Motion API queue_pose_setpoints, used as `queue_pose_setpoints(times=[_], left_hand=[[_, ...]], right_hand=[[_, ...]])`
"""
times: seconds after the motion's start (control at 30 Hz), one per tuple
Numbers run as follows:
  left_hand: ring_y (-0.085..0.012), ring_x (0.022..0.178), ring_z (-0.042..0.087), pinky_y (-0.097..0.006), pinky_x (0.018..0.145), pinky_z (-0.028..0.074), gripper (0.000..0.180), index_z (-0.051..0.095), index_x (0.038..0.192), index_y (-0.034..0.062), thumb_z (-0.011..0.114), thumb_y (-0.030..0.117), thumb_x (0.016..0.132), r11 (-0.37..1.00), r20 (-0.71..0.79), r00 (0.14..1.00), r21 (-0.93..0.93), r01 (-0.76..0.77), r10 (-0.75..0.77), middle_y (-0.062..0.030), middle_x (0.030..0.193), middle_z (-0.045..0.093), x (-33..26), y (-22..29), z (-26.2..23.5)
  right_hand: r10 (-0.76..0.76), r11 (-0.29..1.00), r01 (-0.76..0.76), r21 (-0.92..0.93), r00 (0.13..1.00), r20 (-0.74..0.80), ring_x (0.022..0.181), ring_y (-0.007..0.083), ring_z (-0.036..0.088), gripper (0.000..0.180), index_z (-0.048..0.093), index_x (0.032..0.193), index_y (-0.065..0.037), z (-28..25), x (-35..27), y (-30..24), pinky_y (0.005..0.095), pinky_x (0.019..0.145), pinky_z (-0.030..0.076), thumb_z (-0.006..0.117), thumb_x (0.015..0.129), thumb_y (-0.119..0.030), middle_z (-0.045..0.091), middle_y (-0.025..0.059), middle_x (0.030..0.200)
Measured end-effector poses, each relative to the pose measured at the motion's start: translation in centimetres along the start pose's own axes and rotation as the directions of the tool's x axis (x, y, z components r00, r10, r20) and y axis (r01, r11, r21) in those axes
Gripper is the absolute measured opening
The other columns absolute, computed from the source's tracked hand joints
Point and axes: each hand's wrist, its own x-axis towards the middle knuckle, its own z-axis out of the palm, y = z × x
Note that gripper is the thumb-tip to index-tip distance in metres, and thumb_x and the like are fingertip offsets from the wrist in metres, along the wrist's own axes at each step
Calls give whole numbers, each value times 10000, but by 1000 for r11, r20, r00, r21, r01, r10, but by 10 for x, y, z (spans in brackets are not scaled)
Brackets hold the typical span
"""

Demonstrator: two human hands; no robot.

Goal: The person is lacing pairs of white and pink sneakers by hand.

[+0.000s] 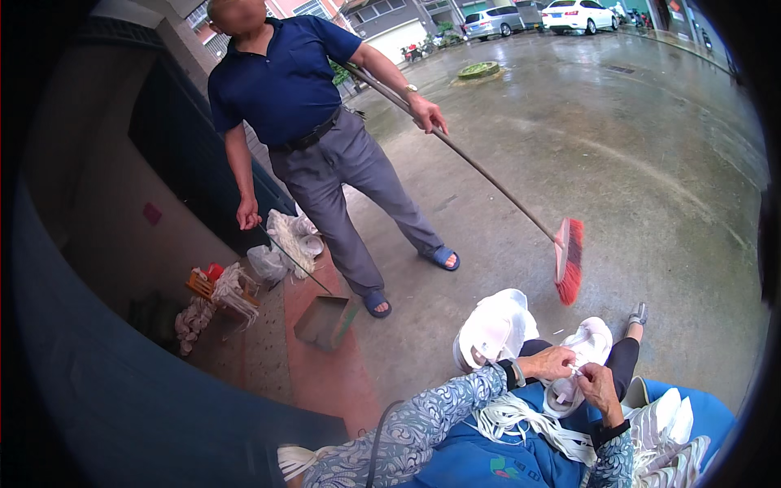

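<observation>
My left hand and my right hand meet over my lap, fingers pinched on a white shoelace. Beneath them lies a white shoe, its toe pointing away from me; my hands hide its middle. A bundle of loose white laces rests on my blue apron. To the right, several white shoes are stacked against blue cloth. Just beyond my left hand sits a bulky white bag-like thing, partly filled with something pale.
Facing me, a person in a navy shirt holds a red-bristled broom and a dustpan. Piles of white strips and a small wooden stool stand by the wall at left. Cars are parked far across the wet pavement.
</observation>
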Motion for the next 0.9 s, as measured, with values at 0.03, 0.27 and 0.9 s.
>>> queue_pose_setpoints(times=[0.03,0.27,0.9], left_hand=[[-303,722,526,-387,640,410,240,542,822,-19,514,213,764,998,19,1000,-62,-6,8,-171,776,517,-1,-1,-1],[-300,797,508,-371,689,433,204,545,817,-11,487,183,838,913,-48,929,207,-351,368,-157,840,503,-4,-4,0],[-112,617,489,-285,569,396,295,603,777,-6,553,282,822,906,142,939,-251,340,-313,-45,650,550,2,3,-30]], right_hand=[[2,1000,-2,-2,1000,5,549,262,563,206,621,769,41,0,-2,-5,349,555,451,588,705,-151,577,176,620],[-52,995,48,-88,998,-43,522,277,556,234,603,706,31,6,-9,-3,358,508,435,620,716,-202,558,187,597],[61,945,-113,-306,983,-174,818,343,581,245,603,948,-52,0,-38,33,409,733,473,555,724,-139,584,163,894]])
